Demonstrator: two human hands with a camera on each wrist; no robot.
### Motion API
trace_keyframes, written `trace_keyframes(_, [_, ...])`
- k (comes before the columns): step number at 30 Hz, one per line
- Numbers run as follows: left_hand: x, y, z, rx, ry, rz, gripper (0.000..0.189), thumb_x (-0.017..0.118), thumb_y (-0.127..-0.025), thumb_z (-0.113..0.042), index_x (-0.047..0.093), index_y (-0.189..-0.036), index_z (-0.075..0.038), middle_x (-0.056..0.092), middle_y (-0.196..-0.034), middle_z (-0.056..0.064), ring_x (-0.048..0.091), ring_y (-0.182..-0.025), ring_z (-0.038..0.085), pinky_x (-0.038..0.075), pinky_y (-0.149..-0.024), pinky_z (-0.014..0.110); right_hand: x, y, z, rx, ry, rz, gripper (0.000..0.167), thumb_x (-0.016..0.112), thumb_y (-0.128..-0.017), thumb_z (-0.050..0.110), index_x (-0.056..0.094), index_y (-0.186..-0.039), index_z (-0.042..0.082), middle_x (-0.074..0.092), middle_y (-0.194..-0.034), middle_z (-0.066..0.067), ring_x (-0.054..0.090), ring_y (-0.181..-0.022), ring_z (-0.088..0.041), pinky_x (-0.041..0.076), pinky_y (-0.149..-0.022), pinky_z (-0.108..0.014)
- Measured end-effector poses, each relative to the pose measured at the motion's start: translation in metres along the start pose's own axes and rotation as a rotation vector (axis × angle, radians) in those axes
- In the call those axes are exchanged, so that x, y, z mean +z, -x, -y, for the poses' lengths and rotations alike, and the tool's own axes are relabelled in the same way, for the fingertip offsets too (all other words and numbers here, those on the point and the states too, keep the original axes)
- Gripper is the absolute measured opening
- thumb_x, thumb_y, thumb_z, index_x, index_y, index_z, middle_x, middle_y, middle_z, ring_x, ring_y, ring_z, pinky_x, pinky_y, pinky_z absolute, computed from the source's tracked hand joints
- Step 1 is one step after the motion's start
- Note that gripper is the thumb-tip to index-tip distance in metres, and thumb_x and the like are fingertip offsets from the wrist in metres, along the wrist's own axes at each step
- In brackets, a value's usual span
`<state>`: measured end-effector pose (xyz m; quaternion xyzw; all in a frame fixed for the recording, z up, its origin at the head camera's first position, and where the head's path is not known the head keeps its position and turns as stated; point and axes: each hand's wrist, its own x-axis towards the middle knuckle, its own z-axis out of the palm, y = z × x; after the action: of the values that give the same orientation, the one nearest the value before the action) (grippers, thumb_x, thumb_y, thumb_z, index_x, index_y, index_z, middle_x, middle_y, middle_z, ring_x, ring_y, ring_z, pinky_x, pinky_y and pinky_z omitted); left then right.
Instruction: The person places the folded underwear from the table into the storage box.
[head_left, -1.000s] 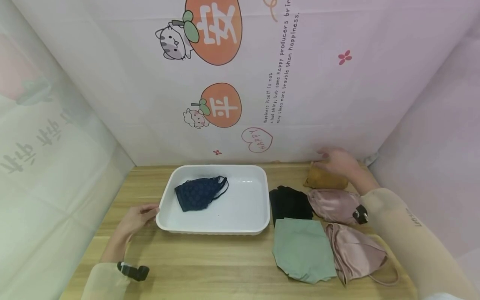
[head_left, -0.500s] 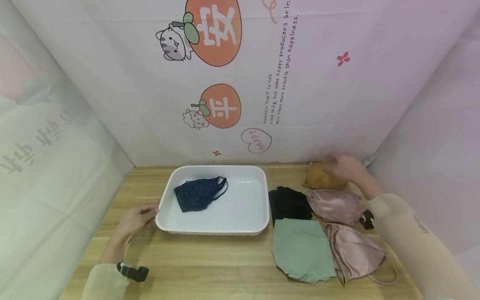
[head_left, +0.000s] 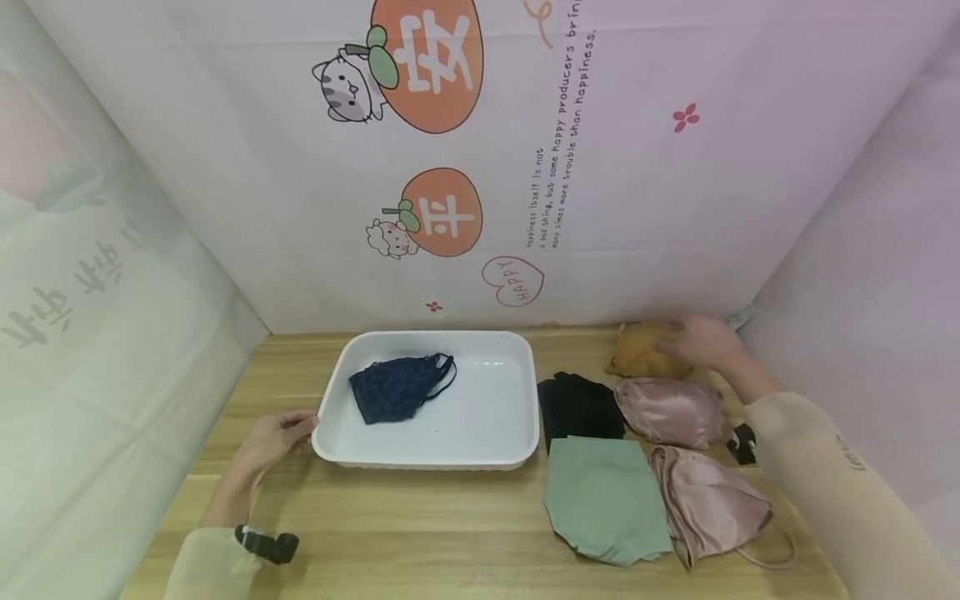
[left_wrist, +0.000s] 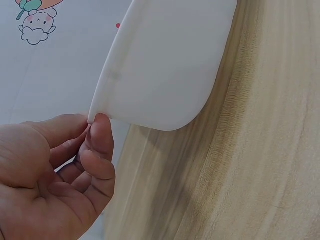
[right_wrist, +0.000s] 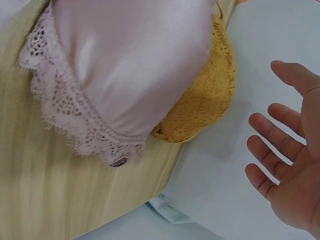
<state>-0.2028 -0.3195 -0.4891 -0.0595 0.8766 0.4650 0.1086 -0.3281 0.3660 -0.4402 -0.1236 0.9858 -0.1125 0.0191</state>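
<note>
My left hand (head_left: 272, 442) pinches the rim of a white plastic tray (head_left: 480, 461) at its left end; the left wrist view shows thumb and fingertip meeting on the tray's rim (left_wrist: 102, 82). In the tray lies a folded navy bra (head_left: 393, 390) with a thin strap looping out. My right hand (head_left: 708, 342) is over a mustard-yellow bra (head_left: 641, 354) at the back right of the table. In the right wrist view my right hand (right_wrist: 295, 155) has its fingers spread, apart from the mustard bra (right_wrist: 207, 95). A pink satin bra (right_wrist: 132, 55) with lace edging overlaps it there.
Right of the tray lie a folded black garment (head_left: 581, 408), a folded sage-green garment (head_left: 607, 500) and two pink satin bras, one behind (head_left: 667, 408) and one in front (head_left: 712, 504). Printed fabric walls (head_left: 600, 167) enclose the wooden table (head_left: 420, 533).
My right hand has moved rightward and slightly toward me over the mustard bra, uncovering more of it. My left hand and the tray have stayed put.
</note>
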Motion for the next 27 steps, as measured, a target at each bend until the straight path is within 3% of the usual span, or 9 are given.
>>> trace_keyframes(8, [0.000,-0.001,0.001,0.007,0.004,-0.001,0.048,0.059,-0.102,-0.029,0.057,-0.136,0.005,0.071,-0.112,0.015,0.062,-0.082,0.012,0.056,-0.071,0.029,0.007,0.003,-0.009,0.001,-0.006,0.008,0.069,0.066,-0.093,0.049,0.052,-0.143,0.004,0.063,-0.126,-0.029,0.062,-0.107,-0.049,0.050,-0.088,-0.063])
trace_keyframes(15, [0.001,0.000,0.001,0.015,-0.001,-0.008,0.047,0.059,-0.102,-0.029,0.058,-0.135,0.005,0.072,-0.110,0.014,0.061,-0.080,0.009,0.056,-0.070,0.028,0.013,0.004,-0.019,-0.023,0.007,0.019,0.071,0.066,-0.093,0.048,0.049,-0.143,0.000,0.060,-0.129,-0.032,0.060,-0.110,-0.052,0.049,-0.090,-0.064])
trace_keyframes(27, [0.001,0.000,0.000,0.016,-0.025,-0.022,0.047,0.059,-0.102,-0.029,0.058,-0.135,0.005,0.072,-0.104,0.011,0.063,-0.082,0.013,0.056,-0.069,0.029,0.025,0.001,-0.038,-0.055,0.010,0.019,0.081,0.069,-0.089,0.051,0.048,-0.143,-0.005,0.055,-0.135,-0.033,0.052,-0.121,-0.054,0.041,-0.102,-0.067])
